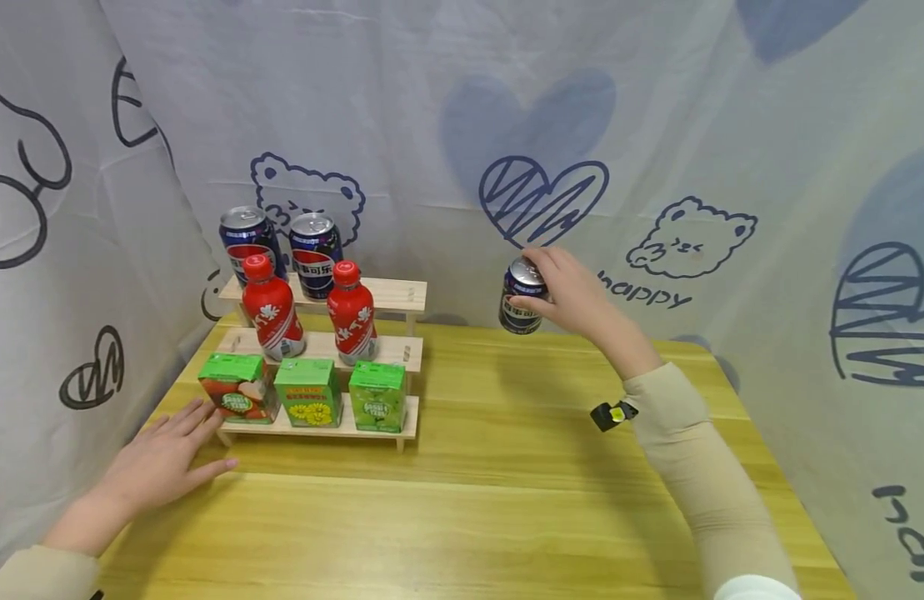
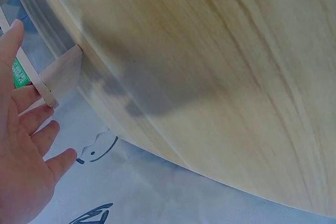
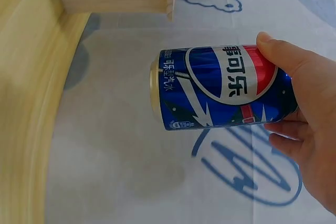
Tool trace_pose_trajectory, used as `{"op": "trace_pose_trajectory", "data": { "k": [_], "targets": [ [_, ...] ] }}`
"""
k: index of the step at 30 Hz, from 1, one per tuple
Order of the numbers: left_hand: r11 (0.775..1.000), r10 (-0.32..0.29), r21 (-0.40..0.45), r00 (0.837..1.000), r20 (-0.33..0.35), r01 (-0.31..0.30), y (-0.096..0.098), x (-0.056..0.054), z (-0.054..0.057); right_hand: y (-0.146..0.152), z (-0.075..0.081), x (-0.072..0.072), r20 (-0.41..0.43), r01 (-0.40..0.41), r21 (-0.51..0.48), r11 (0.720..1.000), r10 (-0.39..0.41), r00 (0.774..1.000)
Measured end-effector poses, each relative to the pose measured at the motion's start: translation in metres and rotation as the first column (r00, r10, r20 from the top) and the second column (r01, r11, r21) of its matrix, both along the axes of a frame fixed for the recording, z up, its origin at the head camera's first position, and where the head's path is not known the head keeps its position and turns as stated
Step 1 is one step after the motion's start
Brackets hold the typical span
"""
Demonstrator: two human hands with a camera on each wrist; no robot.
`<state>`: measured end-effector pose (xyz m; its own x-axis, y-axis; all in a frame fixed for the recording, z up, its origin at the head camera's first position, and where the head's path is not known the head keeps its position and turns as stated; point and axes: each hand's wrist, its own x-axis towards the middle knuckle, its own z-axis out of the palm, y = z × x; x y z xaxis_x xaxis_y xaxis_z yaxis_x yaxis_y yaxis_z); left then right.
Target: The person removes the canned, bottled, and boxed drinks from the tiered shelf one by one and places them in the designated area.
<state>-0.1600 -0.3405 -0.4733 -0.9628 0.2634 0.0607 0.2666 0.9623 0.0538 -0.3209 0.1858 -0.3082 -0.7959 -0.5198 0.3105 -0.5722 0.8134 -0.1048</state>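
My right hand (image 1: 574, 296) grips a blue cola can (image 1: 516, 312) near its top and holds it upright above the back of the table. The right wrist view shows the thumb on one side of the can (image 3: 220, 87) and fingers round the other, with its base uncovered. At the far left, my left hand (image 1: 157, 458) has its fingers spread, fingertips right at the left end of the bottom step of a wooden tiered rack (image 1: 390, 292). Close by those fingertips stands a green-and-red drink carton (image 1: 240, 392). Nothing is held in the left hand (image 2: 26, 156).
On the rack's top step stand two cola cans (image 1: 315, 258). Two red bottles (image 1: 352, 317) occupy the middle step, and two more green cartons (image 1: 309, 396) share the bottom one. A printed cloth (image 1: 447, 200) hangs behind and beside the wooden table (image 1: 506, 517).
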Motion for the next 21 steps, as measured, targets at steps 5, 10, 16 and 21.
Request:
{"op": "trace_pose_trajectory", "data": {
  "k": [5, 10, 16, 21],
  "targets": [
    [1.000, -0.008, 0.000, 1.000, -0.006, 0.008, 0.000, 0.001, 0.001, 0.020, -0.012, 0.009, -0.013, 0.017, -0.007, 1.000, -0.017, 1.000],
    [1.000, -0.010, 0.001, 1.000, -0.013, 0.010, 0.000, 0.000, 0.001, 0.040, -0.026, 0.014, -0.013, 0.035, -0.005, 0.999, -0.035, 0.999],
    [1.000, -0.010, 0.000, 1.000, -0.016, 0.010, -0.001, 0.000, -0.003, 0.069, -0.045, 0.018, 0.001, 0.078, -0.022, 0.997, -0.078, 0.997],
    [1.000, -0.013, -0.004, 1.000, -0.019, 0.013, -0.001, 0.000, -0.002, 0.093, -0.056, 0.021, -0.002, 0.103, -0.044, 0.994, -0.103, 0.995]
  ]
}}
